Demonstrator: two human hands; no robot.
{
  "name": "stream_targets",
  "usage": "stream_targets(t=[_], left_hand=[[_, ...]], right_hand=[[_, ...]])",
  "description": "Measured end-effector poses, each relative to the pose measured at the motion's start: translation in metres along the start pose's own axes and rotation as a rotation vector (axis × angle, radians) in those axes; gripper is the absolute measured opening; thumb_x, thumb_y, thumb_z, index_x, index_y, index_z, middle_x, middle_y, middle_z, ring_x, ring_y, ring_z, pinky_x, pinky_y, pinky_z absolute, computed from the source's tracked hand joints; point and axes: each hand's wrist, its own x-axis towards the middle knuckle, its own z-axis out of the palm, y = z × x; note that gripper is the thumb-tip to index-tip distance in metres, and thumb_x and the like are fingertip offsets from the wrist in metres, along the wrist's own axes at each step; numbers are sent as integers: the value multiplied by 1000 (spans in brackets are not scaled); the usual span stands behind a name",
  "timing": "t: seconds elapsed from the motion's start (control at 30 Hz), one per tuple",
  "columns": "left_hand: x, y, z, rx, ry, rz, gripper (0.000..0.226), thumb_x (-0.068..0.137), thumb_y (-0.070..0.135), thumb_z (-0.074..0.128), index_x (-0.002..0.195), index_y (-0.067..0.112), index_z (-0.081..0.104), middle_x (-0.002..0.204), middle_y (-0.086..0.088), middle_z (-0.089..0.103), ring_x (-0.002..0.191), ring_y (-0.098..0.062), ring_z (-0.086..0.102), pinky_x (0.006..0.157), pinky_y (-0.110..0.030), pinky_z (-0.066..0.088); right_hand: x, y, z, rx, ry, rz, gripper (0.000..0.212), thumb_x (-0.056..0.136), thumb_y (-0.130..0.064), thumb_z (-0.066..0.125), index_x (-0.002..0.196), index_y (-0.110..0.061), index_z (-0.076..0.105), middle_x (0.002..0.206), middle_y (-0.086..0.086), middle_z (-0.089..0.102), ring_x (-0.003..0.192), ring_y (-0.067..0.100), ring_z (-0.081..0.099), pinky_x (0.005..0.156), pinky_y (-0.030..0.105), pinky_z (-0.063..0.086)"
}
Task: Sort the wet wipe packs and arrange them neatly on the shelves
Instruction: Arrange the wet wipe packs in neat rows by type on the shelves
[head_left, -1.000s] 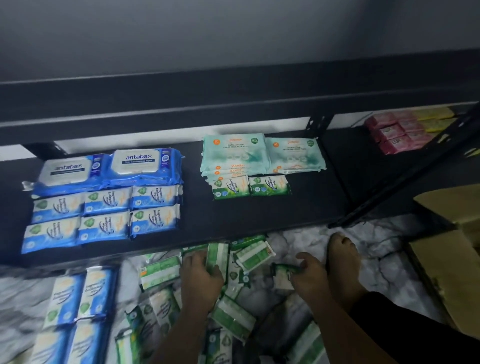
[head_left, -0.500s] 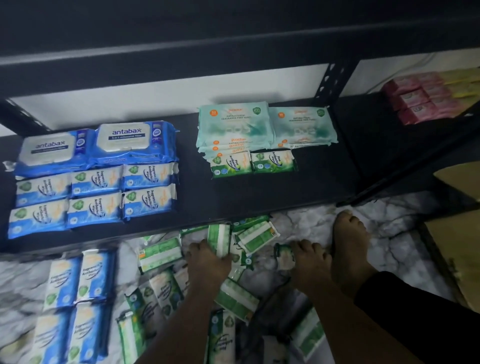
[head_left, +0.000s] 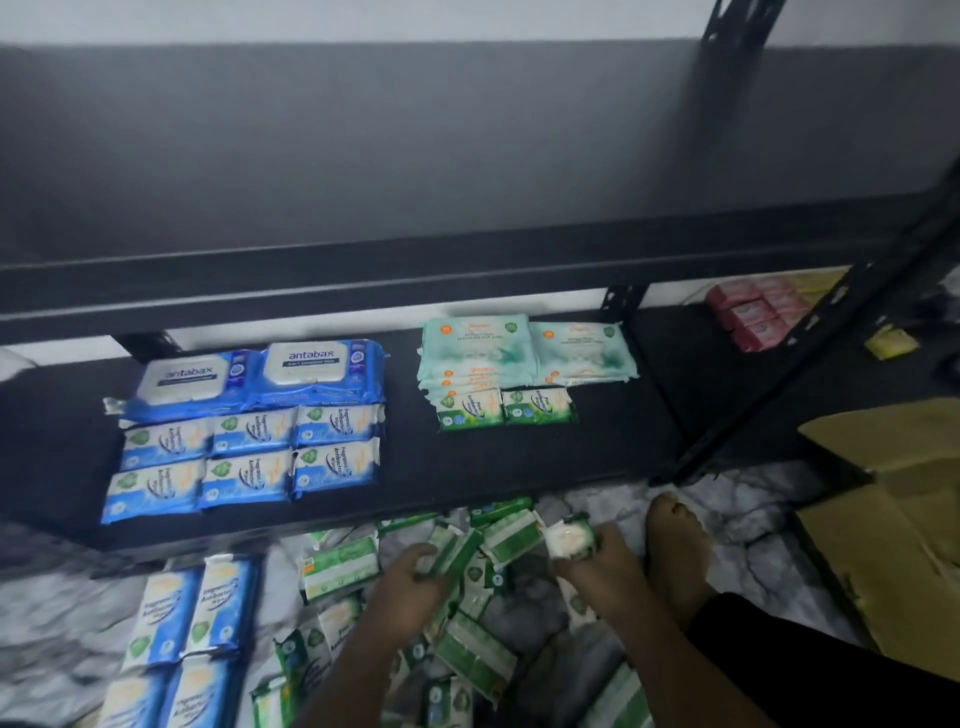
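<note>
A heap of small green packs (head_left: 337, 566) lies on the marble floor (head_left: 52, 613), just in front of the black shelf (head_left: 467, 467). The right hand (head_left: 597, 566) has its grip closed round one green pack (head_left: 569, 538). The left hand (head_left: 410, 582) has its grip curled on another green pack (head_left: 449, 551) in the heap. On the shelf, blue packs (head_left: 249, 457) sit in neat rows on the left. Pale green packs (head_left: 519, 348) sit in the middle. A bare foot (head_left: 675, 545) stands just beside the right hand. A brown box (head_left: 883, 519) is on the far right.
</note>
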Motion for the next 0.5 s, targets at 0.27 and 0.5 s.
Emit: stream_targets(t=[0.27, 0.5], left_hand=[[-76, 62, -13, -203, 75, 211, 23, 104, 41, 49, 105, 27, 66, 93, -8, 67, 74, -24, 65, 64, -35, 55], [-109, 100, -20, -332, -13, 339, 40, 90, 45, 70, 101, 7, 67, 68, -5, 68, 53, -14, 60, 51, -27, 46]], right_hand=[[-53, -40, -45, 472, 147, -98, 48, 86, -16, 79, 127, -24, 55, 123, 13, 65, 86, 20, 65, 57, 23, 49], [-75, -55, -80, 852, 120, 17, 42, 83, 4, 71, 116, -16, 54, 100, 21, 68, 78, 35, 69, 63, 45, 58]])
